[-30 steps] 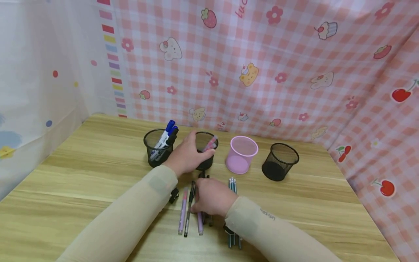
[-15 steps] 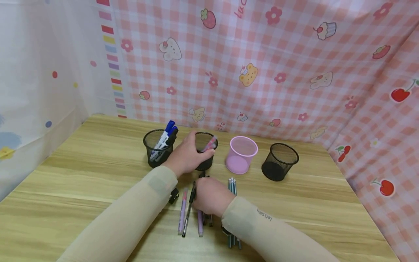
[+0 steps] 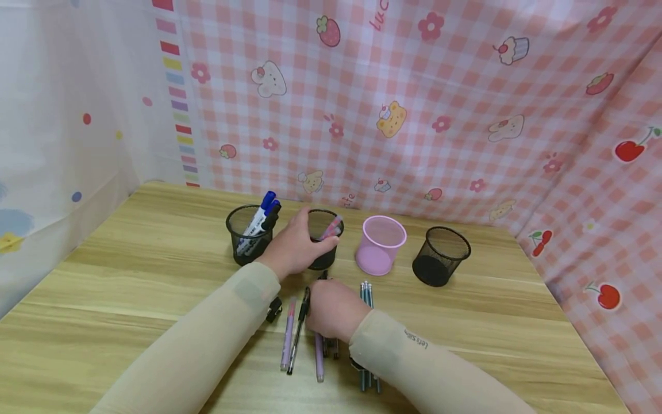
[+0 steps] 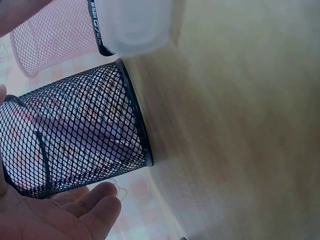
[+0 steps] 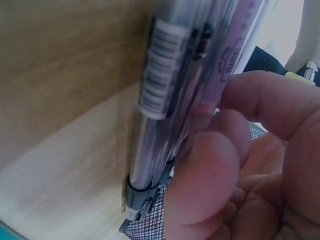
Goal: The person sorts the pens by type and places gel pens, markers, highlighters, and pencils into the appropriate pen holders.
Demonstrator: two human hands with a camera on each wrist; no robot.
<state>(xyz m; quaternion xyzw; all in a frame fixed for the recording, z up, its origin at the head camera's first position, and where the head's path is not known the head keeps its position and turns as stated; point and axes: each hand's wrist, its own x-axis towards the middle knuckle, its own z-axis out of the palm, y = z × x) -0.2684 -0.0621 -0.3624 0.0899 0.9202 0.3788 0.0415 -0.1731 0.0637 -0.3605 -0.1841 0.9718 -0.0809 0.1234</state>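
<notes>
My left hand (image 3: 295,244) holds a black mesh pen holder (image 3: 320,260), with the thumb across its front. Pink-and-purple pens (image 3: 332,228) stand inside it. In the left wrist view, my fingers curve round the mesh holder (image 4: 80,130). Between thumb and fingers, my right hand (image 3: 338,310) pinches a purple pen (image 3: 319,362) just above the table; its upper end is hidden by the hand. Clear-barrelled pens (image 5: 162,85) lie beside it in the right wrist view. To the left are a black-capped clear pen (image 3: 299,330) and another purple pen (image 3: 287,339).
A black mesh holder (image 3: 240,253) with blue and black markers (image 3: 261,221) stands on the left. Right of centre are a pink holder (image 3: 376,261) and another black holder (image 3: 431,270). Teal pencils (image 3: 367,293) lie partly under my right sleeve. A patterned cloth (image 3: 393,161) hangs behind.
My right fingers have closed on the purple pen, and its lower end has shifted slightly towards me and to the right. The left hand stays on its holder.
</notes>
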